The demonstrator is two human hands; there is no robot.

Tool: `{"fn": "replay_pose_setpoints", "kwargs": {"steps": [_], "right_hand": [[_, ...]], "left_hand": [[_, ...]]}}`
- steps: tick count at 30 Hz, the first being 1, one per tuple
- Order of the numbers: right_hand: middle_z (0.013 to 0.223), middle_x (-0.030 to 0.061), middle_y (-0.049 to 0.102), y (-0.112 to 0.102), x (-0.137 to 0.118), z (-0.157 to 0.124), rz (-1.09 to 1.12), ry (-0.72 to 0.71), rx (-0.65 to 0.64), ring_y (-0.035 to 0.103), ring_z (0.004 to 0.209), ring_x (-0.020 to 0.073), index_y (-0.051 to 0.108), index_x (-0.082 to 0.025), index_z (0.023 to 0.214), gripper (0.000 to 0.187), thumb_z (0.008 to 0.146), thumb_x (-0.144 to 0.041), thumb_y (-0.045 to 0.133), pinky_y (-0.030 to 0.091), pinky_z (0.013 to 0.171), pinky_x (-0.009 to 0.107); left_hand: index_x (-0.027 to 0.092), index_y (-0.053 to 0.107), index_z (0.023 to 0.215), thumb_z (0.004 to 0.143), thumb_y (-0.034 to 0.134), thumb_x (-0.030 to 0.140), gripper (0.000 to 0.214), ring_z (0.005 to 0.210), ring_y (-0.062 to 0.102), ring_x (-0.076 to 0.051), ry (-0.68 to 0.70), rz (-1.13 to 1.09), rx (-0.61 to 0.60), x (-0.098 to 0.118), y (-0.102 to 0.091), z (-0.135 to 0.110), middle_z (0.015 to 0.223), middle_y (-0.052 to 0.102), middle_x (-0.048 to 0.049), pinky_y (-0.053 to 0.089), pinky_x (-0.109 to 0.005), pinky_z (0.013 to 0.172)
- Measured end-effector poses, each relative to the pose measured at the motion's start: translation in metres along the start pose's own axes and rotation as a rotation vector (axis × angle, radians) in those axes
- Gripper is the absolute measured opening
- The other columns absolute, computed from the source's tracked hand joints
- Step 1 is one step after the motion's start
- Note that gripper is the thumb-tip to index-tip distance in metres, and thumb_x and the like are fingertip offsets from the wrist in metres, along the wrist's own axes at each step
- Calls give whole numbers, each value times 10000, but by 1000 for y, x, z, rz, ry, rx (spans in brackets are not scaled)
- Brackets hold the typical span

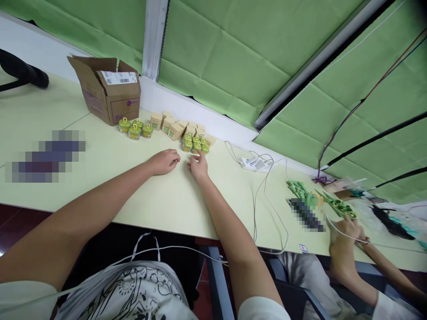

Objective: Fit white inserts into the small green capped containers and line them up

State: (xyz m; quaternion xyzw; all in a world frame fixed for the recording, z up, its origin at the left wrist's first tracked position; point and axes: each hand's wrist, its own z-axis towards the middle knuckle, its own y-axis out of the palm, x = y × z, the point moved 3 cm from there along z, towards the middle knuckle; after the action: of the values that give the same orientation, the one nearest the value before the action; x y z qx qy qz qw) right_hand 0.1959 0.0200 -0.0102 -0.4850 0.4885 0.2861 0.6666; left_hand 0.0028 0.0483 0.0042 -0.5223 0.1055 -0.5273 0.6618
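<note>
My left hand (164, 162) rests on the pale table (100, 178) with its fingers curled under; nothing shows in it. My right hand (198, 166) lies a little to its right, fingers loosely bent, the fingertips reaching up to a cluster of small green jars (195, 145). Behind that cluster stand several small tan boxes (176, 129). Three more green jars with loop lids (135, 128) sit further left, apart from both hands.
An open cardboard box (108, 89) stands at the back left. White cables and an adapter (255, 163) lie right of my right hand. At the far right another person's hands (347, 235) work among green parts (303, 191). Green cloth covers the wall.
</note>
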Motion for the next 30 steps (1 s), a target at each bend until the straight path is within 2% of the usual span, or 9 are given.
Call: {"fn": "replay_pose_setpoints", "kwargs": {"steps": [3, 6, 9, 11, 14, 19, 24, 27, 30], "right_hand": [[1010, 46, 722, 5, -20, 22, -20, 40, -62, 627, 574, 158, 445, -299, 1518, 659, 890, -316, 644, 602, 619, 365], [757, -3, 676, 11, -36, 47, -40, 30, -4, 517, 443, 147, 541, -261, 1436, 546, 898, -286, 630, 600, 620, 408], [624, -52, 586, 19, -39, 64, -59, 40, 83, 488, 433, 140, 683, -241, 1116, 247, 874, -269, 642, 606, 680, 405], [598, -65, 540, 22, -39, 65, -83, -17, 142, 515, 491, 144, 676, -241, 920, 80, 844, -259, 660, 604, 732, 378], [659, -39, 569, 22, -40, 51, -84, -128, 128, 565, 612, 154, 649, -233, 846, 45, 836, -277, 653, 588, 735, 328], [760, -18, 629, 29, -39, 0, 85, -76, -75, 576, 682, 148, 663, -213, 866, 108, 821, -311, 651, 526, 641, 277], [728, -31, 613, 36, -33, -33, 92, -158, -97, 552, 691, 142, 649, -212, 844, 140, 860, -349, 622, 482, 710, 274], [862, -2, 661, 35, -32, -39, 33, -309, -77, 586, 815, 160, 652, -220, 881, 154, 882, -370, 619, 492, 812, 284], [949, 21, 670, 31, -32, -40, 3, -358, -70, 601, 866, 167, 644, -223, 916, 157, 911, -370, 589, 504, 848, 293]], "left_hand": [[185, 714, 1001, 868, 453, 192, 293, 861, 638, -222, -31, -35, 35, -8, 1, -1, 1040, 652, -94, 536, -381, 838], [198, 728, 1041, 846, 458, 185, 333, 874, 649, -225, -84, -62, 138, -18, -9, -2, 1075, 654, -91, 546, -391, 870], [218, 727, 1066, 840, 473, 185, 342, 1015, 662, -253, -130, -64, 182, -22, -18, -4, 1123, 666, -88, 544, -413, 951], [228, 720, 1078, 843, 493, 195, 329, 1126, 639, -280, -155, -39, 177, -22, -19, -4, 1150, 669, -91, 534, -439, 1000], [213, 675, 1207, 862, 565, 275, 367, 1250, 583, -320, -174, -8, 180, -18, -17, -3, 1258, 649, -116, 498, -486, 1075], [206, 431, 1514, 804, 717, 471, 810, 1320, 569, -355, -185, -130, 139, -2, -11, -2, 1450, 588, -154, 493, -484, 1076], [240, 462, 1494, 806, 663, 348, 725, 1035, 719, -327, -203, -216, -2, 9, -6, -4, 1181, 742, -113, 561, -403, 817], [242, 485, 1471, 782, 675, 320, 720, 1076, 715, -316, -196, -249, 35, 9, -6, -4, 1222, 736, -114, 561, -381, 837], [235, 490, 1471, 763, 702, 339, 747, 1087, 713, -309, -217, -245, 39, 6, -6, -3, 1227, 734, -115, 563, -378, 872]]}}
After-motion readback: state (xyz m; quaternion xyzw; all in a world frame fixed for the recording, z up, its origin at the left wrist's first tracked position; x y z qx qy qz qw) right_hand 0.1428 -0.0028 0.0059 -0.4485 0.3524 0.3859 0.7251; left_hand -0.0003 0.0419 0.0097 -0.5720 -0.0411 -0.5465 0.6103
